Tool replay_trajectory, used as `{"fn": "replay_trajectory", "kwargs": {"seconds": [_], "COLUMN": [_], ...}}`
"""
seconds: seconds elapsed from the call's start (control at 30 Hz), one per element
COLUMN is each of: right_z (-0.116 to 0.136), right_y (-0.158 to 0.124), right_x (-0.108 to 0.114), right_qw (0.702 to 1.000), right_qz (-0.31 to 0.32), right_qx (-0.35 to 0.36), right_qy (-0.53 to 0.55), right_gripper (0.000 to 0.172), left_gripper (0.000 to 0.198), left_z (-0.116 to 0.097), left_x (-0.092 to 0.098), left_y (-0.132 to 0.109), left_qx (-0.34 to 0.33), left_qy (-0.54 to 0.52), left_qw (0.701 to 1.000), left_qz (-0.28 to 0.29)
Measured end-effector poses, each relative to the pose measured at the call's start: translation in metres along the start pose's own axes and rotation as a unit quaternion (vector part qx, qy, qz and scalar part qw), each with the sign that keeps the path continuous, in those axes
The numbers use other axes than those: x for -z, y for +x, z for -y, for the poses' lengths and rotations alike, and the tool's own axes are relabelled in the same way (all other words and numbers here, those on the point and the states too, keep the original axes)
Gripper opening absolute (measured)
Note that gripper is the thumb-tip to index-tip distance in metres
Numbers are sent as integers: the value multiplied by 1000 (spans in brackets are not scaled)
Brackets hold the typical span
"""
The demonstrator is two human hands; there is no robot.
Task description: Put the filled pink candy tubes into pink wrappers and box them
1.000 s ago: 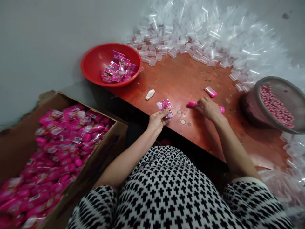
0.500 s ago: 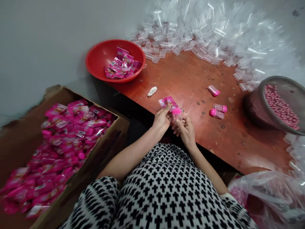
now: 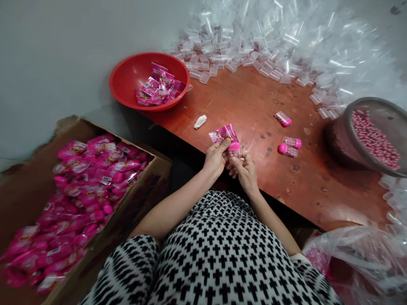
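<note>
Between my two hands, just over the table's near edge, is a small clear candy tube (image 3: 234,151) with a pink cap and pink candy balls inside. My right hand (image 3: 248,173) is closed around the tube's lower part. My left hand (image 3: 216,159) pinches a printed pink plastic packet (image 3: 225,133) at its lower end, and its fingertips are close against the tube's cap. Whether the tube's end is inside the packet I cannot tell. To the right on the table lie a few filled pink-capped tubes (image 3: 282,119).
A red bowl (image 3: 119,80) with pink packets stands at the table's (image 3: 235,93) left corner. Clear empty tubes (image 3: 267,46) heap up behind. A tub (image 3: 340,140) of pink balls is right. A cardboard box (image 3: 149,186) of packed tubes stands left, a plastic bag (image 3: 365,250) lower right.
The tube's pink cap has tilted and come up closer to the packet between my hands. The whole view has shifted slightly; both hands keep their grip.
</note>
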State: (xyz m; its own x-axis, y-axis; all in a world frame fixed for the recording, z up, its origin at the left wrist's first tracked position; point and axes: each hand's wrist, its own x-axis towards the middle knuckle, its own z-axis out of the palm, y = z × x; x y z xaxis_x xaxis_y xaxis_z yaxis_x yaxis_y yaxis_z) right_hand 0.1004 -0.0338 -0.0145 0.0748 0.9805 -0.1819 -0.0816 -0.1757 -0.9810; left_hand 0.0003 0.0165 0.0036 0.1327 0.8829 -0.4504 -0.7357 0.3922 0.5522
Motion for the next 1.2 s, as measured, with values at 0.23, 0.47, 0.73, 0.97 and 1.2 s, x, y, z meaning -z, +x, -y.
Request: {"fn": "replay_trajectory", "kwargs": {"seconds": [0.23, 0.47, 0.73, 0.97, 1.2], "right_z": [-1, -2, 0, 0, -4], "right_y": [1, 0, 3, 14, 9], "right_x": [2, -1, 4, 2, 6], "right_qw": [1000, 1000, 999, 993, 990], "right_qz": [0, -4, -27, 10, 31], "right_qx": [16, 21, 22, -32, -29], "right_qy": [-10, 20, 8, 112, 135], "right_gripper": [31, 31, 32, 34, 37], "left_gripper": [40, 39, 36, 40, 35], "left_z": [-2, -3, -4, 0, -6], "left_x": [6, 8, 6, 4, 10], "left_y": [2, 5, 4, -1, 5], "left_qx": [-15, -1, -12, 3, 5], "left_qy": [82, 117, 166, 193, 111], "left_qw": [994, 990, 983, 976, 993], "left_qz": [63, 79, 75, 102, 42]}}
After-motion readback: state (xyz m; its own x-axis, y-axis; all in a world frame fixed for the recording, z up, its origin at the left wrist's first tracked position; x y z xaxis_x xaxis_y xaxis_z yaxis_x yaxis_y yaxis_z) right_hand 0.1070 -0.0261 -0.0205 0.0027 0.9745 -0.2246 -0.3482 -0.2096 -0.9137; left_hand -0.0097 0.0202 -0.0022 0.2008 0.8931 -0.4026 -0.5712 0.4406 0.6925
